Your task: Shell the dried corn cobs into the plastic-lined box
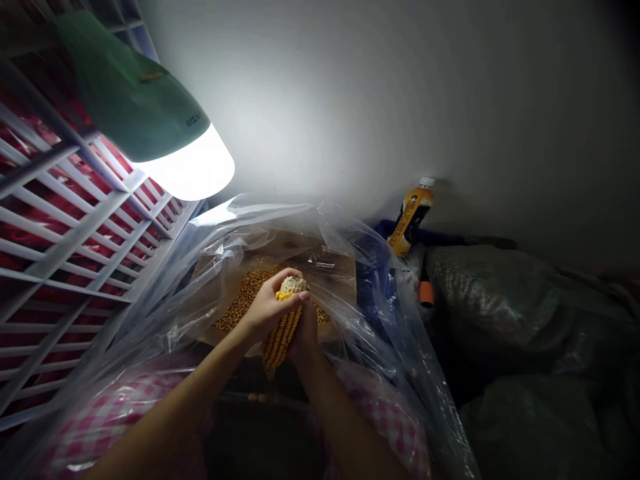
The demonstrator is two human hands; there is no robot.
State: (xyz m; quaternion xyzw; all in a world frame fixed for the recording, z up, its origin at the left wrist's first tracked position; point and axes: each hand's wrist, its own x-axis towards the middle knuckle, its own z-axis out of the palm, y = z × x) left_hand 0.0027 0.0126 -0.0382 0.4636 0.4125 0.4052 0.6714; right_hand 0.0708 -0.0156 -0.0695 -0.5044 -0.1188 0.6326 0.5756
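Note:
Both my hands are wrapped round one ear of corn in front of me. Its far end is a bare, pale cob tip, while rows of yellow kernels cover the rest toward me. My left hand grips it from the left, thumb lying across near the bare tip. On the right side my right hand closes round it, its fingers partly hidden in shadow. Beneath and behind the hands, loose corn kernels lie heaped on a brown cardboard sheet inside clear plastic sheeting.
A lit green lamp hangs at upper left beside stacked white plastic crates with red contents. An orange-labelled bottle stands tilted by the wall. Dark full sacks fill the right. Pink checked cloth covers my lap under the plastic.

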